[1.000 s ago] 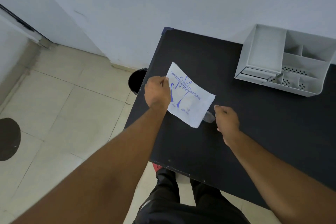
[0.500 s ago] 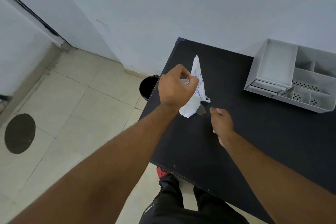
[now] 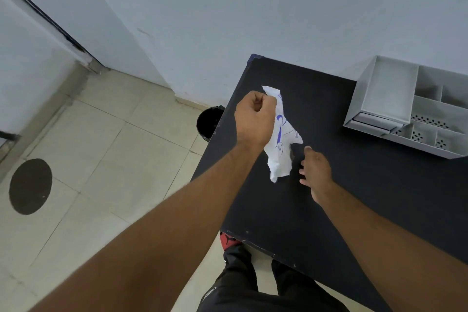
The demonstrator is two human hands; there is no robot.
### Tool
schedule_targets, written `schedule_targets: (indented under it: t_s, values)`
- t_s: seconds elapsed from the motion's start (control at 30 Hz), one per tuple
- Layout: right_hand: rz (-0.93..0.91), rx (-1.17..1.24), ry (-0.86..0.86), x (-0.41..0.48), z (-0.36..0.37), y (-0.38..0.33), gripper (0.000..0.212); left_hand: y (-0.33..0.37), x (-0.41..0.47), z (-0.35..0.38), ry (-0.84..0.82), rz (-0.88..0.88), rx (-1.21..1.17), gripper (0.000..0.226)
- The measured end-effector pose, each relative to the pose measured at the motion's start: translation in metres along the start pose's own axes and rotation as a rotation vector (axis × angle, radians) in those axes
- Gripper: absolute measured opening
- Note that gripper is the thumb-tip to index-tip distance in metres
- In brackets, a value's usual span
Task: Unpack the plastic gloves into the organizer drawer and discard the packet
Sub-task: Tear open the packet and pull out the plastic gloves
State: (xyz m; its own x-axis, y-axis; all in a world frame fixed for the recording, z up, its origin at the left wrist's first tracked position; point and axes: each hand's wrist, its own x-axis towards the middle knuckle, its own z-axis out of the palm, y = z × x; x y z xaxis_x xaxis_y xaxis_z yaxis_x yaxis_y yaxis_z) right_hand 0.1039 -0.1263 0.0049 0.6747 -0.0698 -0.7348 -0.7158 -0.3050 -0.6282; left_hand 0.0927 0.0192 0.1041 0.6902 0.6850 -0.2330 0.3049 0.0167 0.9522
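Above the near-left part of the black table [image 3: 342,210], the left hand [image 3: 254,119] is raised and balled into a fist, clamped on the upper end of the crumpled white packet [image 3: 281,149] (blue print shows on its creases). The packet hangs down from the fist, its lower end dangling just beside the right hand [image 3: 316,172]. That right hand sits lower and nearer the body, close over the tabletop, its fingers [image 3: 304,172] loosely apart and gripping nothing; a small dark scrap lies between it and the packet's hem, too blurred to name. Well apart from both hands, off to the right and farther from the body, the grey organizer [image 3: 367,99] stands on the table against the wall, with its drawer [image 3: 372,121] at its near-left corner. Left of the fist, down on the tiled floor beside the table's edge, stands a black bin [image 3: 209,120].
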Motion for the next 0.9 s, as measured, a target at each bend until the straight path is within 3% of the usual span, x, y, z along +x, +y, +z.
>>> schedule_targets:
  t_s: [0.2,0.3,0.4,0.53,0.6,0.8,0.9]
  values:
    - [0.015,-0.043,-0.083,-0.004,0.002,0.008,0.015,-0.036,0.022,-0.031,0.077,-0.12,0.274,0.011]
    - [-0.005,-0.092,-0.079,-0.005,0.004,0.011,0.014,-0.059,0.027,-0.053,0.09,-0.167,0.478,0.037]
    - [-0.01,-0.128,-0.078,-0.007,0.007,0.015,0.028,-0.08,0.021,-0.065,0.011,-0.104,0.882,0.064]
    - [-0.015,-0.125,-0.066,-0.006,0.011,0.019,0.042,-0.105,0.004,-0.06,-0.251,0.033,1.137,0.073]
    - [-0.015,-0.113,-0.055,-0.006,0.014,0.022,0.044,-0.113,-0.004,-0.053,-0.284,0.104,1.249,0.077]
    - [0.066,0.01,-0.003,-0.006,0.021,0.029,0.06,-0.135,-0.012,-0.036,-0.205,0.29,1.358,0.085]
    - [0.114,0.076,-0.004,-0.005,0.023,0.032,0.058,-0.142,-0.011,-0.026,-0.451,0.349,1.391,0.078]
